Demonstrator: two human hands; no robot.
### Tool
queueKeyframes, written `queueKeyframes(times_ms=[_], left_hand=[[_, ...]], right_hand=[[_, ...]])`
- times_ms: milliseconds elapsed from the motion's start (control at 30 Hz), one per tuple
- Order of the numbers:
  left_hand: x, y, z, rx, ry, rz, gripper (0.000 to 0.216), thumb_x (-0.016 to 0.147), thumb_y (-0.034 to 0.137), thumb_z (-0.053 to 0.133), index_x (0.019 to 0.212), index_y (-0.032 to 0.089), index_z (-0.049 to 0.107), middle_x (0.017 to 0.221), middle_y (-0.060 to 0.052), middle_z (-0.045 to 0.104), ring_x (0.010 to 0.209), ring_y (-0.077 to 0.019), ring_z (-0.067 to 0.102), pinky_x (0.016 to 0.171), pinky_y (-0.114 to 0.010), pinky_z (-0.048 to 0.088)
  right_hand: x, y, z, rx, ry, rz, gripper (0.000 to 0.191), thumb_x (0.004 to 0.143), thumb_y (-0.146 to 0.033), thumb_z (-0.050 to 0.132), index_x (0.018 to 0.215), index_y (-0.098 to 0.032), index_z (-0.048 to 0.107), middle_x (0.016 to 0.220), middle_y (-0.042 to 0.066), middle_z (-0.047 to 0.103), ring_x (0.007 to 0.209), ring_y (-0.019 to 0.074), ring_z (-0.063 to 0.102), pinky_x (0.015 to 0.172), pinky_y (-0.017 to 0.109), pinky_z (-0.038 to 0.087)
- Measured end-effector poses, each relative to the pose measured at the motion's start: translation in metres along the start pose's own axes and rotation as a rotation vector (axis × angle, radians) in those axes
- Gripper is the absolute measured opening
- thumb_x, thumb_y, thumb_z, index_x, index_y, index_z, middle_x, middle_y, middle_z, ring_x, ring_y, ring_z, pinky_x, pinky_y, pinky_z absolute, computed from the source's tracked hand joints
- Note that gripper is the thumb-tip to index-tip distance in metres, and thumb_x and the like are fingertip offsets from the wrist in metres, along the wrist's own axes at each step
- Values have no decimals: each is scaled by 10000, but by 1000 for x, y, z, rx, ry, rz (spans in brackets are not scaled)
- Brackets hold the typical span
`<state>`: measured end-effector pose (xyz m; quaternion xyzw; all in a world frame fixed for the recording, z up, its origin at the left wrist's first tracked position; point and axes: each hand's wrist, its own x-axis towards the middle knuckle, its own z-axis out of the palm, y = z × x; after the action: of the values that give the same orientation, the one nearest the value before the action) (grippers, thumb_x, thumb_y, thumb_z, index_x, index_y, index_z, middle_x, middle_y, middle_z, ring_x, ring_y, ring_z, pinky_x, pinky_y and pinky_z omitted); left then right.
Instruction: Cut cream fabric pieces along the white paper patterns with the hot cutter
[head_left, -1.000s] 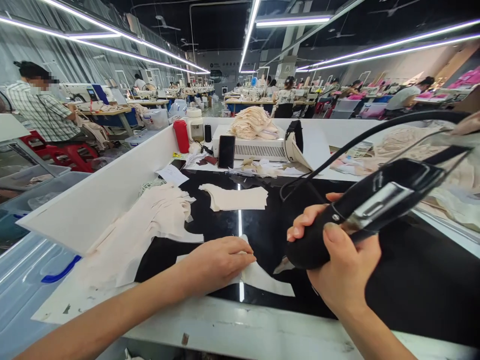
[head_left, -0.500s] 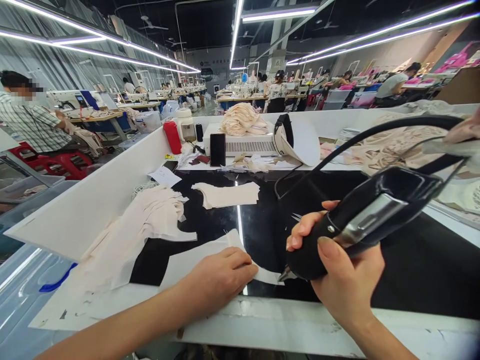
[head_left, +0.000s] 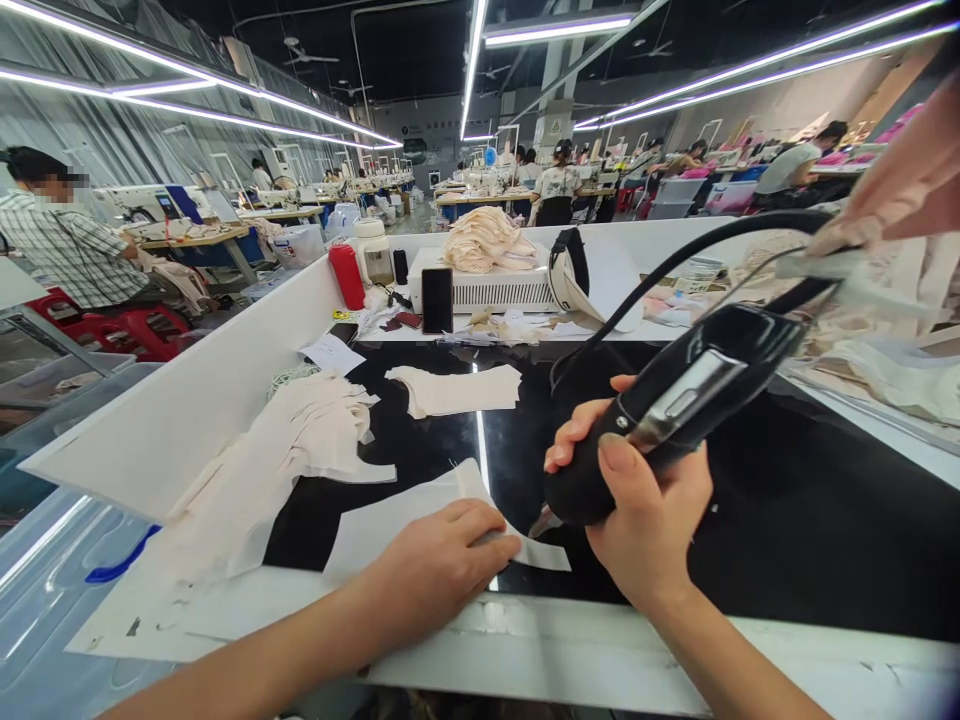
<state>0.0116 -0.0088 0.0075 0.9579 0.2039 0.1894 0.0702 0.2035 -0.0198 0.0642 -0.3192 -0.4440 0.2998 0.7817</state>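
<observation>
My right hand (head_left: 637, 490) is wrapped round a black corded power tool (head_left: 709, 385) with a silver plate on its side. The tool's pointed metal tip (head_left: 545, 520) hovers at or just above the curved edge of a white fabric piece (head_left: 390, 515); whether they touch I cannot tell. Pressed onto that piece is my left hand (head_left: 442, 550), with fingers close together and the thumb against them. It covers part of the fabric, including a narrow strip at its top. Beyond lies a separate cream fabric piece (head_left: 454, 390) on the black work surface (head_left: 810, 520).
Stacked cream pieces (head_left: 307, 430) lie at the left. Behind stand a phone (head_left: 437, 300), a red container (head_left: 346, 276) and a white vented box (head_left: 510, 290) bearing cloth. The tool's black cable (head_left: 660, 275) arches right, beside a blurred pinkish shape. A person (head_left: 67, 235) sits at far left.
My right hand has moved the tool left, its tip shifting from the strip's right end towards my left hand. My left hand stays nearly still on the fabric. The pinkish shape looms larger.
</observation>
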Motion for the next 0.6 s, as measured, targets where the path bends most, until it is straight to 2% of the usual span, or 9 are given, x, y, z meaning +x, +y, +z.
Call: queueKeyframes(times_ms=[167, 600], left_hand=[[0, 1, 1, -18, 21, 2, 200, 1059, 140, 510, 1201, 165, 649, 1102, -91, 660, 1031, -214, 648, 848, -292, 599], [0, 2, 1, -34, 70, -52, 229, 1040, 176, 554, 1206, 208, 708, 1158, -114, 615, 1040, -233, 618, 896, -337, 587]], right_hand=[[-2, 8, 2, 10, -36, 8, 404, 876, -382, 812, 1195, -288, 584, 838, -37, 663, 613, 141, 630, 553, 291, 548], [0, 13, 9, 13, -27, 8, 375, 889, -339, 783, 1195, -287, 571, 837, -49, 653, 620, 137, 628, 581, 301, 558]])
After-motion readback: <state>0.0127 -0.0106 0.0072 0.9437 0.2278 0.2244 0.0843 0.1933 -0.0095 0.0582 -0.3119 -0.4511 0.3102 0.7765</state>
